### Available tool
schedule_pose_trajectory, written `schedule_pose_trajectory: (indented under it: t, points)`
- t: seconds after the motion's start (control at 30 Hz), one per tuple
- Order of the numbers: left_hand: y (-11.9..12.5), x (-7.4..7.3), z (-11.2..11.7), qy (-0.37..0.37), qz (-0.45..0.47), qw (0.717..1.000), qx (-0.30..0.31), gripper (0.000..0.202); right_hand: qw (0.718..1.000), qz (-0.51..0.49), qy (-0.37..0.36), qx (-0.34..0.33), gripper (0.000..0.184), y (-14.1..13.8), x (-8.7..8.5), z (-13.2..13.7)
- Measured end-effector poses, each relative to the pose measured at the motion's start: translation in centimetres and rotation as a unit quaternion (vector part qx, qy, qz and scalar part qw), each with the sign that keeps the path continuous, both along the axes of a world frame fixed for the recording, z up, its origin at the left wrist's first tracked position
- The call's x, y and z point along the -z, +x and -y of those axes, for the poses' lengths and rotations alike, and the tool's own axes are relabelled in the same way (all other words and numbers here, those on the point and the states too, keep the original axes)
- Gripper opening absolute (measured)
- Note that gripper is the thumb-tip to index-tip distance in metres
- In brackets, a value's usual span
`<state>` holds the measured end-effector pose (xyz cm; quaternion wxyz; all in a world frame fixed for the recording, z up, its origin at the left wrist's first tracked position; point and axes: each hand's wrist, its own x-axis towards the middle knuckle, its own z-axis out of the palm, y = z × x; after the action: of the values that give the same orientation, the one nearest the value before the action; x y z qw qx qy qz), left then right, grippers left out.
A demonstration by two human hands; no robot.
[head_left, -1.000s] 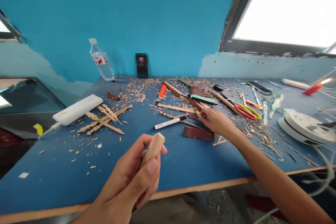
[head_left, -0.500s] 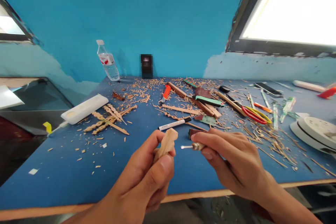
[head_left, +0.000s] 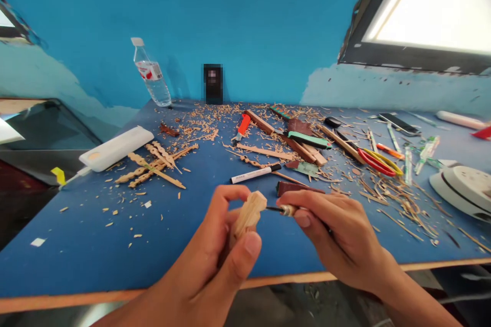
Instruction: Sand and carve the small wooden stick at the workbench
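Note:
My left hand [head_left: 215,271] is closed around a pale wooden piece [head_left: 248,213], holding it upright over the near edge of the blue table [head_left: 95,255]. My right hand [head_left: 337,237] pinches a small carving tool [head_left: 284,210] with a thin metal tip. The tip points left and touches the top of the wooden piece. Both hands hover just above the tabletop.
Wood shavings, carved sticks [head_left: 153,166], a white marker [head_left: 255,174], an orange knife [head_left: 242,126], red-yellow scissors [head_left: 378,161], a water bottle [head_left: 151,74], a white case [head_left: 115,147] and a round white device [head_left: 462,189] lie scattered on the table. A blue wall stands behind.
My right hand drew back from the tool pile with the carving tool and brought its tip to the wooden piece. My left hand raised the piece slightly.

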<state>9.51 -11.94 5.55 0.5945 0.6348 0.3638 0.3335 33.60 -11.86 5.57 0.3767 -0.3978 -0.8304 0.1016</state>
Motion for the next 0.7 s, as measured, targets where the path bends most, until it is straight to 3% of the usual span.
schedule_pose_trajectory:
  t: [0.1,0.2,0.27,0.33,0.53,0.7]
  points:
    - [-0.9,1.4,-0.9,0.109,-0.187,0.976,-0.008,0.023,0.996,0.011,-0.067,0.054,0.025,0.8,1.2,0.4]
    - [-1.7,3.3,-1.8,0.276,-0.351,0.895,-0.008,0.026,0.99,-0.012,-0.114,0.081,0.032,0.7,2.7,0.8]
    - [-2.0,4.6,-2.1,0.388,-0.399,0.831,-0.003,0.026,0.988,-0.033,-0.119,0.091,0.031,-0.1,3.5,0.9]
    - [-2.1,5.9,-2.1,0.443,-0.416,0.794,0.009,0.03,0.987,-0.043,-0.116,0.1,0.032,-1.2,4.3,0.9]
    - [-2.6,8.3,-1.6,0.463,-0.397,0.791,0.035,0.034,0.979,-0.062,-0.141,0.134,0.037,-1.5,6.3,1.1]
    - [-3.4,9.6,-1.0,0.451,-0.333,0.827,-0.032,0.035,0.975,-0.063,-0.188,0.097,0.049,-2.0,8.6,3.4]
